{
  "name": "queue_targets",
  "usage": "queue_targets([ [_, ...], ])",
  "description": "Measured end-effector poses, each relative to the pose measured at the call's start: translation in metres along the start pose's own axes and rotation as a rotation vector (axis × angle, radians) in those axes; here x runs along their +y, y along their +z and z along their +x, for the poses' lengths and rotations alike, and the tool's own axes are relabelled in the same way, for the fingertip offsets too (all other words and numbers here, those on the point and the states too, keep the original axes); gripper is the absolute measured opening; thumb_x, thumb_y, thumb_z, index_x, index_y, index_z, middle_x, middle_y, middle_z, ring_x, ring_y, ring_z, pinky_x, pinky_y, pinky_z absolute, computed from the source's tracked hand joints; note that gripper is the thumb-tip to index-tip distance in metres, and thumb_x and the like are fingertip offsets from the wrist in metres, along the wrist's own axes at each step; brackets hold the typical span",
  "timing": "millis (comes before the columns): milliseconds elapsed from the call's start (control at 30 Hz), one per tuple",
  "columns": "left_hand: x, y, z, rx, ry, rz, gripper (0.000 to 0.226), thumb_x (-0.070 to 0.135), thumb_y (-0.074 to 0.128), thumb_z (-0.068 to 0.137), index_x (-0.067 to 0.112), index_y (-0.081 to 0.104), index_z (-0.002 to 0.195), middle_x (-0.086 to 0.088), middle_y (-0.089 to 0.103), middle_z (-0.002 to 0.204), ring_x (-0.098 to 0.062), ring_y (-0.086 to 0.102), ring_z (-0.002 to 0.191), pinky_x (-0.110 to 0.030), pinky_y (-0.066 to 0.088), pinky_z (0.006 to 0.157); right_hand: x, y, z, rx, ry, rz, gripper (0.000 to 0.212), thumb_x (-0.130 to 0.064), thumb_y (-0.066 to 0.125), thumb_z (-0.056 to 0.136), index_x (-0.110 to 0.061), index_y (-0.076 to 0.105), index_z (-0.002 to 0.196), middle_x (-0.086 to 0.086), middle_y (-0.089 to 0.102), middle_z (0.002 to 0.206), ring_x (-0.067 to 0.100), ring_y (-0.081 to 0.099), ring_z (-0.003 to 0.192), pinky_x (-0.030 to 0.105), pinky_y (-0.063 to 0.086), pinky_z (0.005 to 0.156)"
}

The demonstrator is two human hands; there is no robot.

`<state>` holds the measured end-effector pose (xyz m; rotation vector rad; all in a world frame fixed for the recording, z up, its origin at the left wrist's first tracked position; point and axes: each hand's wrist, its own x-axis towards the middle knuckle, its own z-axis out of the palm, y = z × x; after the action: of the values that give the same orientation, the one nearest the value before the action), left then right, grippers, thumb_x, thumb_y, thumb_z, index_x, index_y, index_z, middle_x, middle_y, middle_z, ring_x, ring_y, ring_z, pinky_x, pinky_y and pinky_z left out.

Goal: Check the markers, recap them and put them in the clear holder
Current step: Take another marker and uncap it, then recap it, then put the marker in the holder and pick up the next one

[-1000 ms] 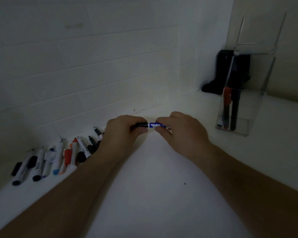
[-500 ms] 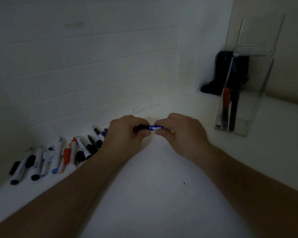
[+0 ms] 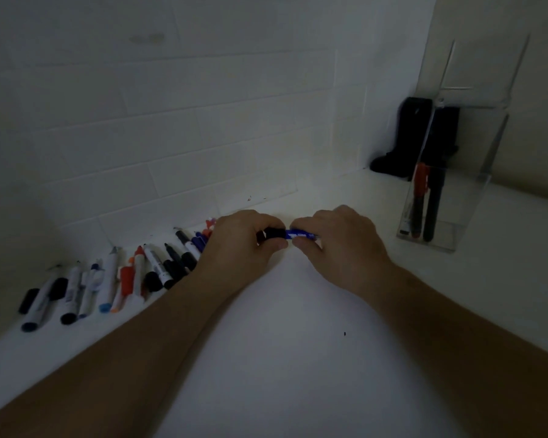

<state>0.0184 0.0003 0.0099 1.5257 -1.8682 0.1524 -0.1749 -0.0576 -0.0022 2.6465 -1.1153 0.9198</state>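
Head: both hands grip marker (image 3: pixel 293 233) (blue)

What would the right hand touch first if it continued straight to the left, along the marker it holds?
Most likely the left hand. The right hand grips the blue marker at one end, the left hand pinches its black cap, and only a short stretch of marker separates their fingertips.

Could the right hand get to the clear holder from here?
Probably yes: the holder stands open-topped to the right of the right hand, with bare counter between. The hand is busy gripping the blue marker.
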Motion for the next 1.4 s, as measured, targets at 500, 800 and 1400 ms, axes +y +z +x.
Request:
queue_targets([
  [500, 0.031, 0.013, -0.009, -0.018, 0.397, -0.001, 0.053, 0.015, 0.058, 0.092, 0.022, 0.05, 0.143, 0.0, 0.064, 0.123, -0.021, 0.057, 0.108, -0.037, 0.047, 0.095, 0.006, -0.104, 0.028, 0.333, 0.238, 0.213, 0.02, -0.027, 0.058, 0.099, -0.018, 0.062, 0.117, -0.006, 0.06, 0.091, 0.01, 0.055, 0.074, 0.02, 0.041, 0.067],
  [800, 0.032, 0.028, -0.015, -0.028, 0.61, -0.004, 0.029, 0.016, 0.058, 0.092, 0.023, 0.073, 0.116, 0.0, 0.07, 0.107, -0.019, 0.062, 0.094, -0.037, 0.051, 0.079, 0.08, -0.167, 0.01, 0.323, 0.345, -0.163, 0.032, -0.028, 0.064, 0.094, -0.021, 0.059, 0.125, 0.004, 0.069, 0.101, 0.026, 0.065, 0.087, 0.034, 0.05, 0.08],
  [1400, 0.013, 0.014, -0.01, -0.039, 0.493, -0.023, 0.026, 0.008, 0.063, 0.085, 0.023, 0.078, 0.1, 0.003, 0.072, 0.101, -0.016, 0.063, 0.09, -0.028, 0.049, 0.085, 0.08, -0.12, -0.018, 0.251, 0.266, -0.514, 0.053, -0.02, 0.051, 0.086, -0.025, 0.051, 0.14, 0.003, 0.06, 0.116, 0.03, 0.049, 0.1, 0.043, 0.045, 0.079],
])
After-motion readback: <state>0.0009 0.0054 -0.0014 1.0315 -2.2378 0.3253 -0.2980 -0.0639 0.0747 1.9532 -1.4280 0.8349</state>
